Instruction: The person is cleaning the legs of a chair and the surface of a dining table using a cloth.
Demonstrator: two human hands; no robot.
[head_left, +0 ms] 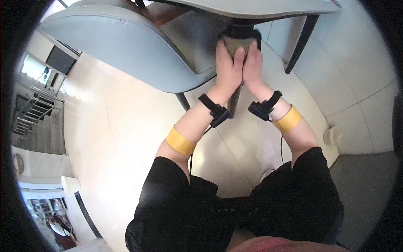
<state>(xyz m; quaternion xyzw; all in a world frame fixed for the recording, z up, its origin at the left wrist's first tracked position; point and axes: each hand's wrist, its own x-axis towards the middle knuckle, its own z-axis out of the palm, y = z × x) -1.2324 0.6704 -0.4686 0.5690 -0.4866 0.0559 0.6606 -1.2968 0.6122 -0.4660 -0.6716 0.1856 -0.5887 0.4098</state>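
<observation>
Both of my hands are raised close together below the table edge (277,9). Between them is an olive-brown, cloth-like thing (237,43) with a black part (241,31) at its far side; its exact kind does not show. My left hand (226,67) closes round its left side, the thumb lying across the near face. On the other side my right hand (252,66) presses against it, with fingers pointing away from me. The far fingertips are partly hidden. Just left of my hands stands a light grey-blue padded chair (121,48).
A dark table leg (301,44) slants down at the right, near the tiled wall (348,84). One chair leg (183,102) meets the pale tiled floor (121,122). Stairs with a metal railing (35,113) lie far left. Thin cables hang from my wrist straps.
</observation>
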